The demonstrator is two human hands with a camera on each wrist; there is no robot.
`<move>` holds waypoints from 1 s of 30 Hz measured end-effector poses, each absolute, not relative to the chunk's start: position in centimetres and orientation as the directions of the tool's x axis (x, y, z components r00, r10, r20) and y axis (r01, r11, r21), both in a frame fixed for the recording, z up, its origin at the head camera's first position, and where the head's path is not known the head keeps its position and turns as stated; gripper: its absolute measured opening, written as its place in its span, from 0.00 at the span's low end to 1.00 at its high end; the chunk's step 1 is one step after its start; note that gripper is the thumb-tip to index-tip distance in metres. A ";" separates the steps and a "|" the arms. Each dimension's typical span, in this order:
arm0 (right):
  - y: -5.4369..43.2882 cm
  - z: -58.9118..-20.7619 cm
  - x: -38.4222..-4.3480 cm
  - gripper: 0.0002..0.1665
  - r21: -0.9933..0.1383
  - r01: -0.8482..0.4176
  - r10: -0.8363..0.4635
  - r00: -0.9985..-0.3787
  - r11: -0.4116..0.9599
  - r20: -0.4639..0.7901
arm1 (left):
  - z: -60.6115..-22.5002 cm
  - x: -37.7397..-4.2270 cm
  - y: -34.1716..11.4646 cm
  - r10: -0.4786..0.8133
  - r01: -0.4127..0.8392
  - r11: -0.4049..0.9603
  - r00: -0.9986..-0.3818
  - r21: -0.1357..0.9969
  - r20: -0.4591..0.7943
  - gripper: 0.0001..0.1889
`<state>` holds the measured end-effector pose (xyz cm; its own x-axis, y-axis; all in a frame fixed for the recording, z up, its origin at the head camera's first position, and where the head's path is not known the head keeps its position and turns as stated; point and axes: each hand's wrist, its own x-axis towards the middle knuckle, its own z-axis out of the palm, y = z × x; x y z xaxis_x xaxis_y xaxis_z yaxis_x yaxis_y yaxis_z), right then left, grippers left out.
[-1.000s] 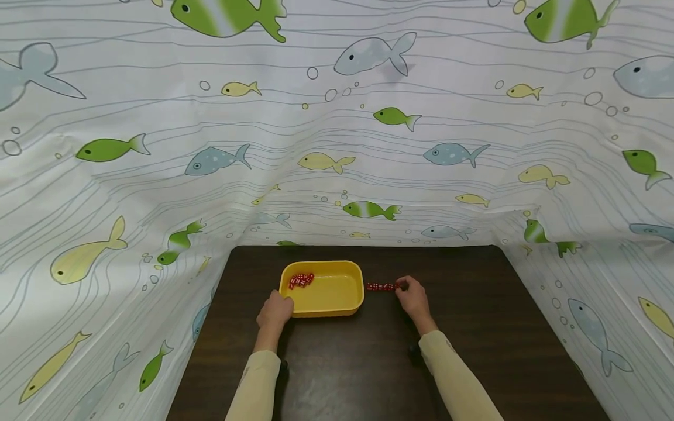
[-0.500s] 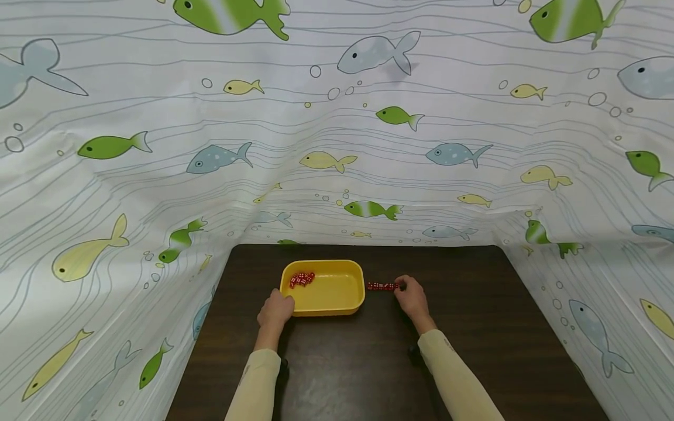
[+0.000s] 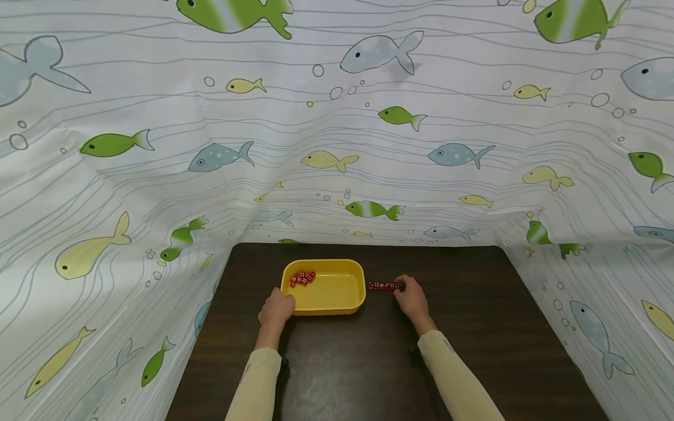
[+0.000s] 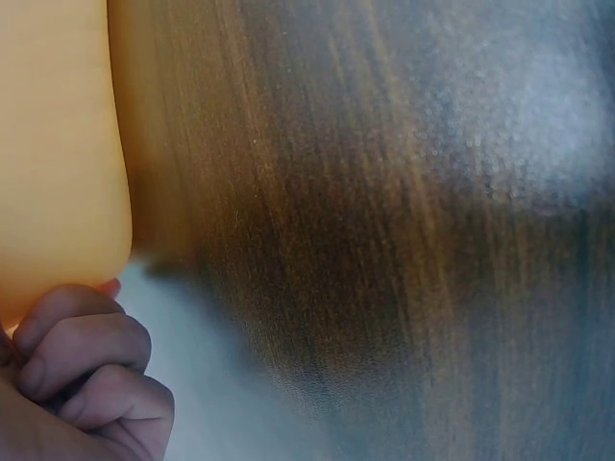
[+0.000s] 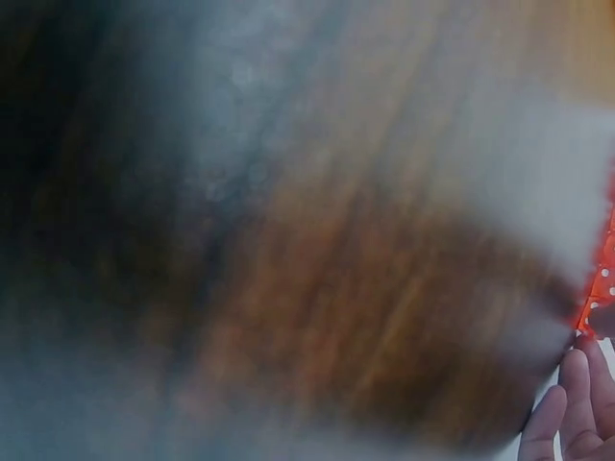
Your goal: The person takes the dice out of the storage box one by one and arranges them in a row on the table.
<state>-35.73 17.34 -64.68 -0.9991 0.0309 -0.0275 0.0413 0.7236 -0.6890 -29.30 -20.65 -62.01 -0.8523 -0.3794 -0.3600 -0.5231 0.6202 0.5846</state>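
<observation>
My left hand (image 3: 276, 305) grips the near left corner of a yellow plastic tray (image 3: 329, 311); in the left wrist view its fingers (image 4: 91, 341) curl at the tray's edge. Inside the tray, toward the back left, lies a cluster of red dice (image 3: 302, 279) with white pips. Just right of the tray, a straight row of red dice (image 3: 383, 286) stands on the table. The thumb and fingers of my right hand (image 3: 412, 297) pinch the right end of this row. Part of the row (image 5: 605, 279) shows at the right wrist view's edge, a fingertip against the end die.
The dark brown wooden table (image 3: 337, 362) reaches toward me and out to both sides. A white fish-print cloth (image 3: 337, 128) rises behind the table and hangs along its left and right edges.
My right hand has shifted very slightly left at the end of the dice row. The left hand, the tray and the dice inside keep their places; the head view has drifted a little.
</observation>
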 end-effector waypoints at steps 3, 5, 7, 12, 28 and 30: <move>17.3 -64.5 -35.6 0.20 -0.702 0.028 0.016 -1.000 0.712 -0.023 | -62.1 -29.3 -20.8 -0.380 -0.520 0.626 -0.854 0.582 -0.355 0.28; 17.3 -64.4 -35.6 0.21 -0.708 0.019 0.007 -1.000 0.706 -0.020 | -62.1 -29.3 -20.8 -0.379 -0.518 0.626 -0.855 0.582 -0.354 0.28; 17.3 -64.3 -35.6 0.22 -0.711 0.023 0.007 -1.000 0.702 -0.025 | -62.1 -29.3 -20.9 -0.378 -0.518 0.627 -0.855 0.582 -0.354 0.28; 17.2 -64.3 -35.7 0.22 -0.707 0.060 0.042 -0.998 0.704 -0.042 | -62.2 -29.2 -21.0 -0.371 -0.513 0.630 -0.859 0.584 -0.354 0.28; 11.6 -60.2 -36.3 0.16 -0.769 -0.071 0.087 -0.983 0.636 0.162 | -61.8 -29.2 -21.0 -0.368 -0.511 0.627 -0.860 0.588 -0.354 0.28; 10.8 -59.9 -36.2 0.15 -0.773 -0.089 0.074 -0.982 0.628 0.173 | -61.8 -29.2 -21.0 -0.368 -0.512 0.625 -0.859 0.588 -0.357 0.28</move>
<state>-36.21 10.76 -59.89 -0.9821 0.0737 0.1731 -0.0892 0.6276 -0.7734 -29.19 -20.97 -61.79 -0.8587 -0.3679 -0.3568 -0.5125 0.6254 0.5885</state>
